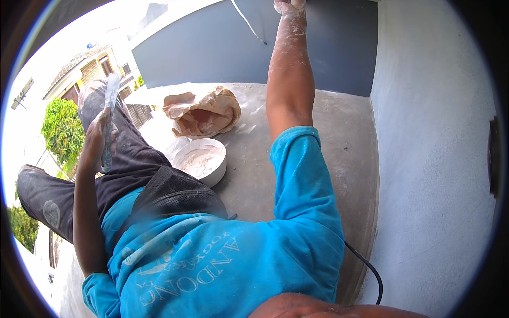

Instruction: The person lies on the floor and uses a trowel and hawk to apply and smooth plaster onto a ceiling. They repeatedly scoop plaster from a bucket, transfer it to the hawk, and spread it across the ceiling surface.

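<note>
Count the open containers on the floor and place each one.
2: a round white tub holding pale powder, nearer the camera, and a crumpled paper bag just beyond it. Others may be hidden.

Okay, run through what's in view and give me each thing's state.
Left hand: wrapped around the tool
Flat tool: held near upright, pale smears
Right hand: dusted white, partly out of frame
Paper bag: open, crumpled
White tub: open, pale material inside
Black cable: curved
</note>
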Action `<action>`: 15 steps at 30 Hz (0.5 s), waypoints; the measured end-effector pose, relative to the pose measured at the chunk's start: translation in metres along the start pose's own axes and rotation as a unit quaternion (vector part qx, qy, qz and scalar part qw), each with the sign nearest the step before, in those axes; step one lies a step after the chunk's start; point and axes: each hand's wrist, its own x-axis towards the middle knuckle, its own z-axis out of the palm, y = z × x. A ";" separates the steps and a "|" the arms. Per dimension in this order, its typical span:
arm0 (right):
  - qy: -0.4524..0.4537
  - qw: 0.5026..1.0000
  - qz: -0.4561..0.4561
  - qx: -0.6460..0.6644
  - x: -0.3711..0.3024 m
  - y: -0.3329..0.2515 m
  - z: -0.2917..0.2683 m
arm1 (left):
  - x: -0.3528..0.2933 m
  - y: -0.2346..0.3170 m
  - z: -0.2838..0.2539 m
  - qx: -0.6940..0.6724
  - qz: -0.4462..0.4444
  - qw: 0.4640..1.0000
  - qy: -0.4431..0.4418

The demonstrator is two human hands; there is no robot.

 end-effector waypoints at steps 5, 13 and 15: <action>-0.009 0.889 -0.168 -0.427 -0.027 -0.035 0.031 | 0.006 -0.016 -0.014 0.017 -0.021 1.000 -0.008; 0.074 0.731 -0.363 -0.573 -0.058 -0.158 0.061 | 0.002 -0.008 -0.007 0.017 -0.022 0.999 -0.026; 0.094 0.720 -0.397 -0.561 -0.065 -0.178 0.063 | 0.005 -0.012 -0.007 0.001 -0.002 1.000 -0.008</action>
